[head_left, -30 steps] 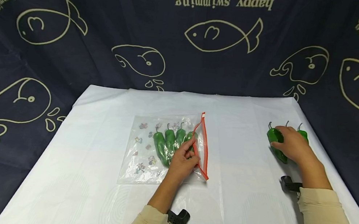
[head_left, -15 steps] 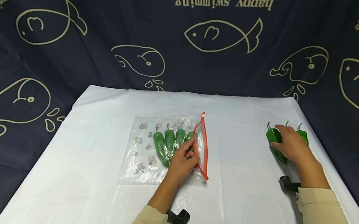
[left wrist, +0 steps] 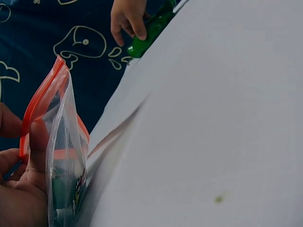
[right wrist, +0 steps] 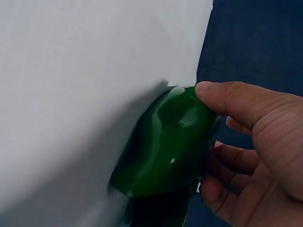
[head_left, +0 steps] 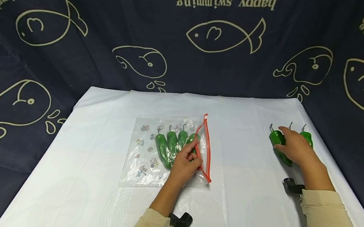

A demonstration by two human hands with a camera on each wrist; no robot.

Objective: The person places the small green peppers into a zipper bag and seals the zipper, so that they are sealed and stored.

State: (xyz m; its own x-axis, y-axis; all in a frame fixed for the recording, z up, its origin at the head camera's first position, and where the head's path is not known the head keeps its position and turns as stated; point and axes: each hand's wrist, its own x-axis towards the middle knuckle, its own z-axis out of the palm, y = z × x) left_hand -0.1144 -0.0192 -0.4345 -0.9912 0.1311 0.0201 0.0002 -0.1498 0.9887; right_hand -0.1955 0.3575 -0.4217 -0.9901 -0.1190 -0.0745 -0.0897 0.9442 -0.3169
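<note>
My left hand pinches the red zip edge of a clear zip bag; in the left wrist view the bag's mouth stands parted around the fingers. Inside the bag several green peppers lie side by side, partly behind that hand. At the right of the table my right hand holds a green pepper between thumb and fingers. The right wrist view shows the thumb on the glossy pepper, the fingers curled at its side. Another pepper shows beyond the hand, and one more stem sticks up between.
A white cloth covers the table, its far edge meeting a dark blue curtain with fish and whale drawings. Black wrist cameras sit on both forearms, close over the cloth.
The right hand and the pepper at its thumb have shifted slightly left, the pepper's stem tilting leftward. The left hand and the bag have stayed still.
</note>
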